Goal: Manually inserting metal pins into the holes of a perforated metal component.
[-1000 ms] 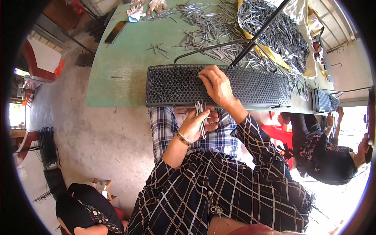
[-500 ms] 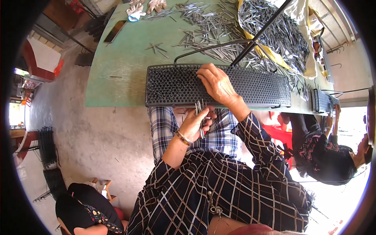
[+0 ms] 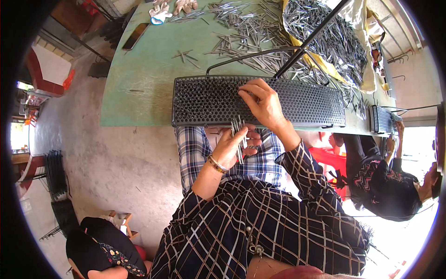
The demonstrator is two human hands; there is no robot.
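Observation:
My left hand (image 3: 231, 148) is closed round a small bundle of thin metal rods (image 3: 239, 139), held upright just under the near edge of a black rack. The rack (image 3: 306, 103) is a long perforated panel with rows of round holes, lying along the table's front edge. Above its middle my right hand (image 3: 265, 104) bends down, thumb and fingertips drawn together near the holes. Whatever those fingertips pinch is too small or hidden to make out. Some holes on the rack's left half look filled.
Many loose metal rods (image 3: 253, 42) spread over the green table (image 3: 139, 100), with a yellow-edged sack (image 3: 325, 32) heaped with more. A black bar frame (image 3: 297, 56) rises behind the rack. A phone (image 3: 136, 37) and gloves (image 3: 160, 11) lie far left. A co-worker (image 3: 385, 186) sits at right, another person (image 3: 104, 249) lower left.
My right hand has shifted slightly right across the rack. The fingers of my left hand have spread a little around the rods, which stay in its hold.

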